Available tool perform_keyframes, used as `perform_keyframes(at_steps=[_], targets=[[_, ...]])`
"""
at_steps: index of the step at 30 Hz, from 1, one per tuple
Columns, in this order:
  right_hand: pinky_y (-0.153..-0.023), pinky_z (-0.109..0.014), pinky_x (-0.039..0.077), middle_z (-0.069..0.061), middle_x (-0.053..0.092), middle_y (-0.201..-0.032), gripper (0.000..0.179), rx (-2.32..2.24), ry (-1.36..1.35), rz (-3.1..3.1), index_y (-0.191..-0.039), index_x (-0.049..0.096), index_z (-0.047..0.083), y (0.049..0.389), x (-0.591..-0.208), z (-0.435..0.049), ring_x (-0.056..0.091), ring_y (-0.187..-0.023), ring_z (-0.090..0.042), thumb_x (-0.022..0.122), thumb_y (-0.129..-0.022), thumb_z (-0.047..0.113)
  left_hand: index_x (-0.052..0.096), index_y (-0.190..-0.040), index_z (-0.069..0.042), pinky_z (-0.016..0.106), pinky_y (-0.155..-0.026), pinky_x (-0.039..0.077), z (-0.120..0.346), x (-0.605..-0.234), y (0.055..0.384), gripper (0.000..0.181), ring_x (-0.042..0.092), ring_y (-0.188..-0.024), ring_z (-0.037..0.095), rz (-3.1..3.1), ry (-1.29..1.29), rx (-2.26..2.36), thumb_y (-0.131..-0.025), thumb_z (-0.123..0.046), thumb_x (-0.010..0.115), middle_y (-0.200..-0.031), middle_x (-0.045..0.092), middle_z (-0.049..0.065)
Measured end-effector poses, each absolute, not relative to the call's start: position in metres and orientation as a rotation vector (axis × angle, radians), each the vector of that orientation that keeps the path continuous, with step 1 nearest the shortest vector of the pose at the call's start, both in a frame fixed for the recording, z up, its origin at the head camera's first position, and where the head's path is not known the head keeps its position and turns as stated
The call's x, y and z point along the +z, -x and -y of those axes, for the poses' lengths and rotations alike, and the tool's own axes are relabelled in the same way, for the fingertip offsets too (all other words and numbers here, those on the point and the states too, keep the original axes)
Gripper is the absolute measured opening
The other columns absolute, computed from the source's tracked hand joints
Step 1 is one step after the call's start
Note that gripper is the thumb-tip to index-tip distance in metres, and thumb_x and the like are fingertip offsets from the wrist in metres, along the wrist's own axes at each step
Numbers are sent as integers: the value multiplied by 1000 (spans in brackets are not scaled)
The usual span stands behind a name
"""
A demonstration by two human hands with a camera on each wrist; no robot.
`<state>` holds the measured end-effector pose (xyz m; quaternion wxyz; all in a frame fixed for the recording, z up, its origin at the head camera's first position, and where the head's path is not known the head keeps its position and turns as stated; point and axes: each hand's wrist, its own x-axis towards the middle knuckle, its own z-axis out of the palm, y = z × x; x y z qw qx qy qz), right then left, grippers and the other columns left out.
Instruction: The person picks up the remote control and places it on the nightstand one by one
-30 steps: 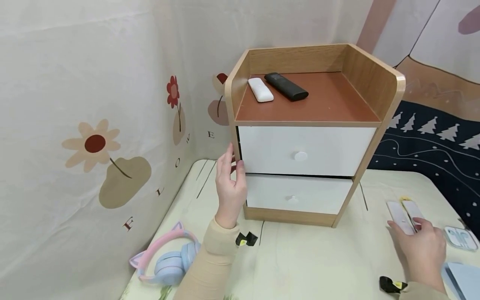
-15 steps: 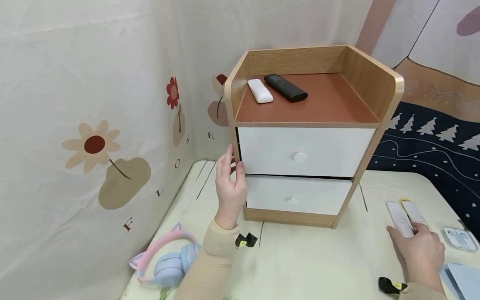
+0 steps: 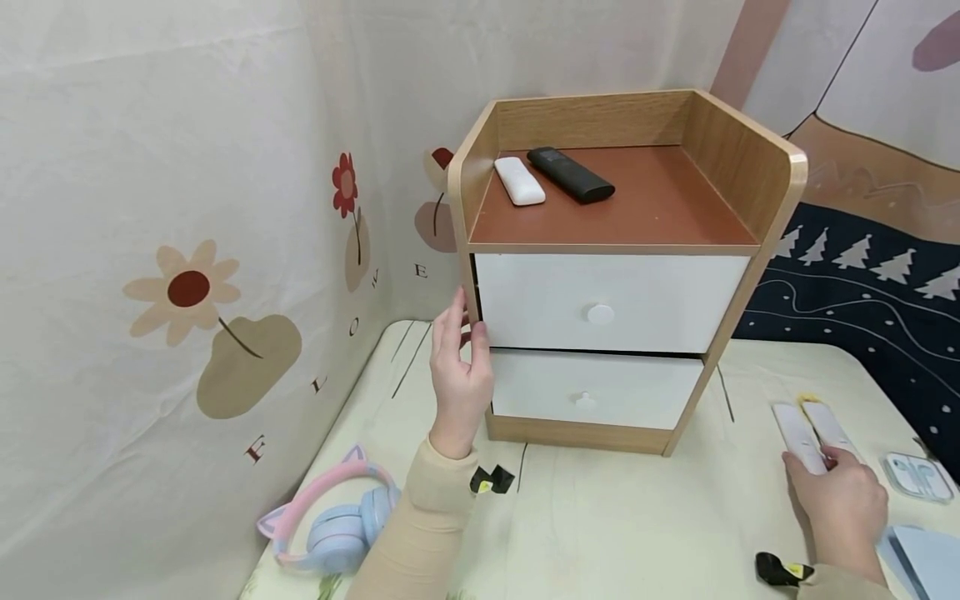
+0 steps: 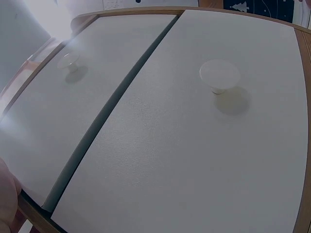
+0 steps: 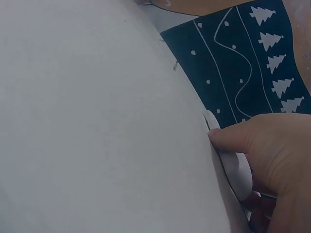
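My left hand (image 3: 461, 375) rests on the left side panel of a small wood-coloured cabinet (image 3: 585, 433), fingers extended along the outside and thumb at its front edge. The cabinet has two white drawers, an upper drawer (image 3: 540, 292) and a lower drawer (image 3: 532, 387), each with a round white knob. In the left wrist view both drawer fronts are near, one with its knob (image 4: 219, 75). At the right, my right hand (image 3: 843, 500) pinches a slim white rounded bar (image 3: 798, 433) between thumb and fingers, low over the table. Its near end is hidden by the hand.
A second white bar (image 3: 827, 423) with a yellow end lies beside the first. Farther right are an earphone case (image 3: 918, 477) and a light blue box (image 3: 930, 558). Cat-ear headphones (image 3: 341, 533) lie left. A white device (image 3: 519, 182) and a black remote (image 3: 572, 175) sit on top.
My right thumb has shifted slightly to the right against the white bar. The left hand, cabinet and other things stay as they were.
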<state>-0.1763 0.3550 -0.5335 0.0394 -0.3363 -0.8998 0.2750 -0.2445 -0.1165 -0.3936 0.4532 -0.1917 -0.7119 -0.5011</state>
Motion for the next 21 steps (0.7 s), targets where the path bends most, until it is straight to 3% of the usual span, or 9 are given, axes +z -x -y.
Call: perform_keyframes(at_steps=[7,15,21], targets=[[-107,-67,43,-40,56,-144,73,850,1038,2712,-154,50,-10,178,-535,-355,49,-133,-58,63,-104,41,50,-163,-1,38,-98,62,116,-392,243,53,66,-119,37,1766,468,-1242,-110,-1,58,-138,61,25],[-114,-68,40,-40,54,-146,73,900,1010,2658,-153,53,-9,178,-539,-356,48,-138,-59,63,-104,44,49,-164,-2,26,-101,58,116,-391,241,53,66,-120,37,1780,460,-1274,-111,-3,57,-140,60,24],[-116,-68,37,-39,52,-146,74,936,1008,2626,-153,53,-9,180,-538,-355,46,-138,-57,62,-103,44,48,-164,-1,38,-99,61,116,-392,241,54,66,-120,38,1781,463,-1264,-111,-2,57,-141,60,25]])
